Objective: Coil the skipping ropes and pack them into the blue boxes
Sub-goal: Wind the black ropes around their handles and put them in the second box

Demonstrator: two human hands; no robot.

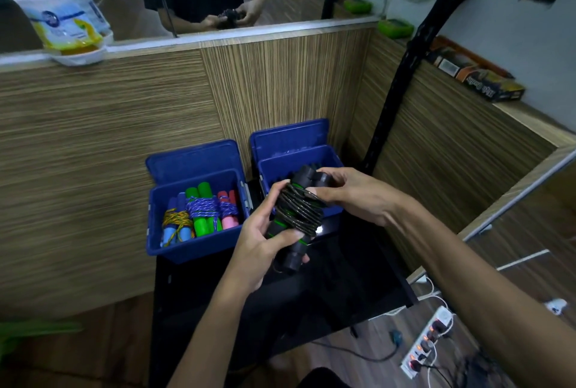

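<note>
A black skipping rope (298,212) with green-ringed handles is held over the black table, its cord wound around both handles. My left hand (265,239) grips the lower part of the bundle from the left. My right hand (349,193) pinches the upper handles and the cord from the right. Behind the bundle stands the right blue box (271,169), its inside mostly hidden. The left blue box (199,246) holds three coiled ropes: a blue-handled one (176,228), a green-handled one (201,211) and a pink-handled one (229,208).
Both boxes sit on a small black table (327,291) against a wood-panelled partition (124,126), lids open behind them. A power strip (428,341) with cables lies on the floor at right. A plastic bag (67,18) rests on the ledge above.
</note>
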